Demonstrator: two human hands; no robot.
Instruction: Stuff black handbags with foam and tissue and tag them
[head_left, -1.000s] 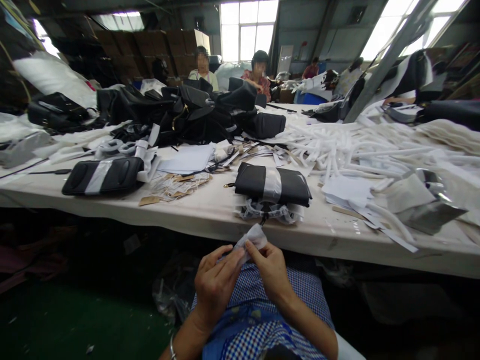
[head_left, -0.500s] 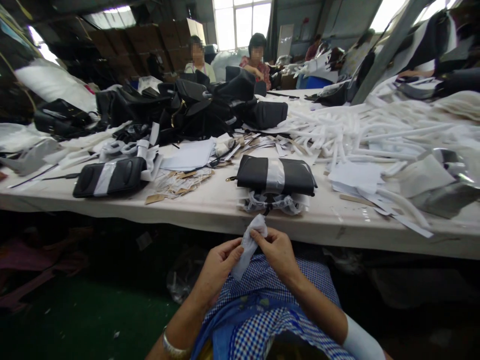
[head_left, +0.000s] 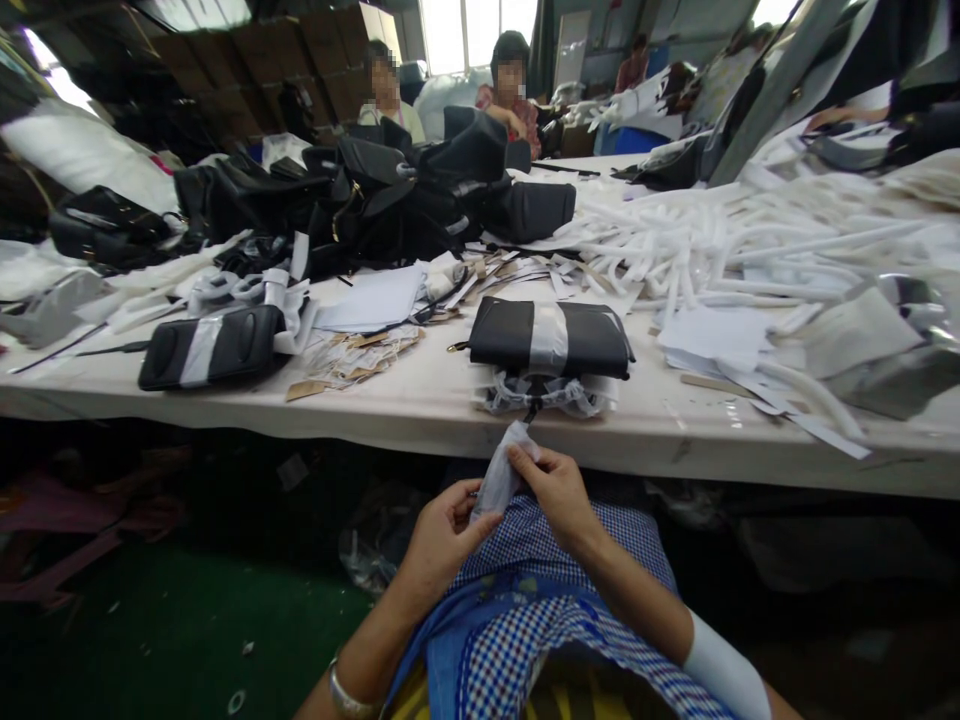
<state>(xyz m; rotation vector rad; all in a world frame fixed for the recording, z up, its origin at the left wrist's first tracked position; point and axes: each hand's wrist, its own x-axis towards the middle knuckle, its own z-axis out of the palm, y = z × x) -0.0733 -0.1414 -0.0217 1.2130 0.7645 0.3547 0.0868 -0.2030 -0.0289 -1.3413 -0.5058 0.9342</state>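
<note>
Just off the table's front edge, a strip of thin whitish wrapping [head_left: 498, 480] is held between my two hands. My right hand [head_left: 556, 492] pinches its upper part, thumb on top. Lower down, my left hand [head_left: 442, 530] grips the other end between thumb and fingers. A short dark strap runs from the wrapping's top toward a black bag [head_left: 592, 345] on the table. That bag lies flat with a clear band around its middle and whitish wrapped parts beneath it. What the wrapping covers is hidden.
Left on the table [head_left: 420, 430] lies a second banded black bag [head_left: 251, 345]. Paper tags [head_left: 352, 362] and white sheets [head_left: 375, 300] lie between. Behind are piled black bags [head_left: 420, 190]; white foam strips [head_left: 675, 235] cover the right. Two people [head_left: 511, 100] sit across the table.
My left hand has slid down the wrapping and its fingers have shifted. The wrapping looks smoother and narrower. The view has tilted down slightly.
</note>
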